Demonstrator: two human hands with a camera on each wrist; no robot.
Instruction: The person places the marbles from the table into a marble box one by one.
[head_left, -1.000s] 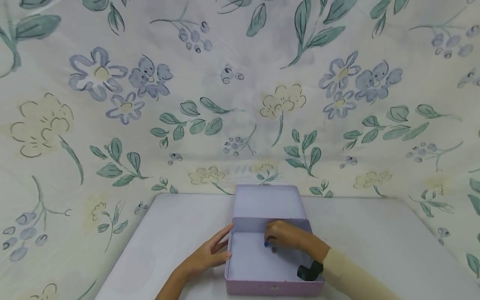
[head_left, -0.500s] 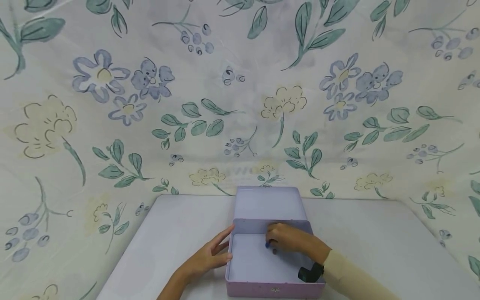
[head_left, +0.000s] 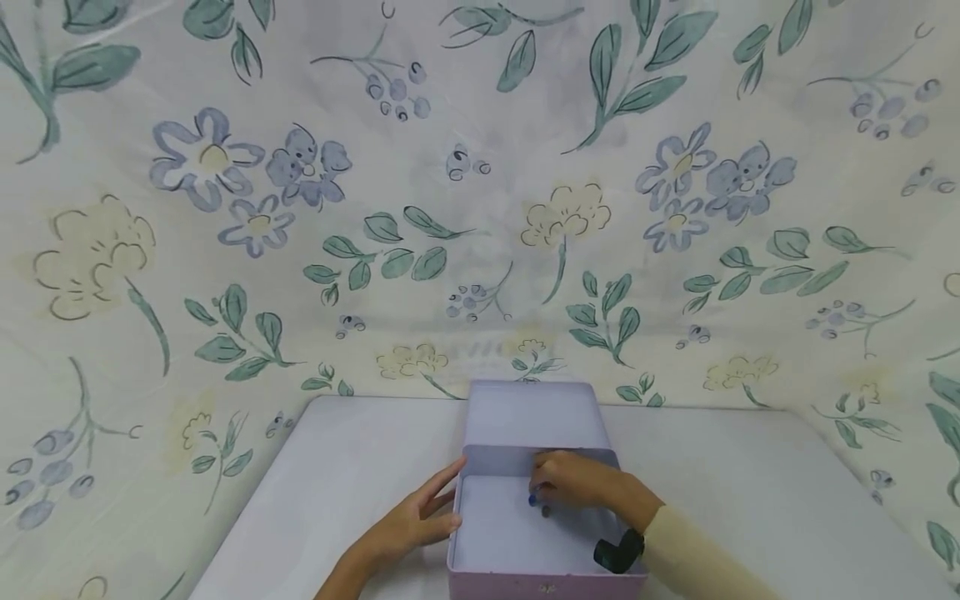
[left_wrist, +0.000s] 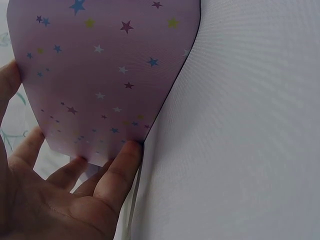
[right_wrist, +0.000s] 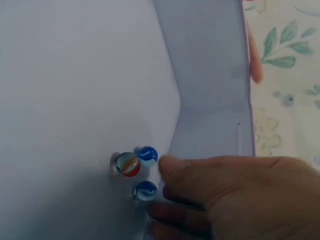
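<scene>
A lilac box [head_left: 491,537] stands with its hinged lid [head_left: 532,415] raised at the back. My left hand [head_left: 405,527] reaches to its left side, fingers spread and fairly straight; in the left wrist view the fingertips touch the star-printed outer wall [left_wrist: 112,65]. Inside the box, near the back wall, is my right hand [head_left: 573,481] with loosely bent fingers. The right wrist view shows two blue marbles [right_wrist: 146,190] and one orange-red marble [right_wrist: 128,164] clustered on the box floor. Thumb and fingertips [right_wrist: 170,166] are parted right beside the marbles. The palm is hidden.
A white table [head_left: 360,450] bears the box. Behind and around hangs a floral cloth [head_left: 480,200]. A black device [head_left: 619,552] is worn on the right wrist, over the box's front right corner.
The whole head view shifts slightly, with the box and hands a little lower in it. Both hands keep nearly the same place against and inside the box.
</scene>
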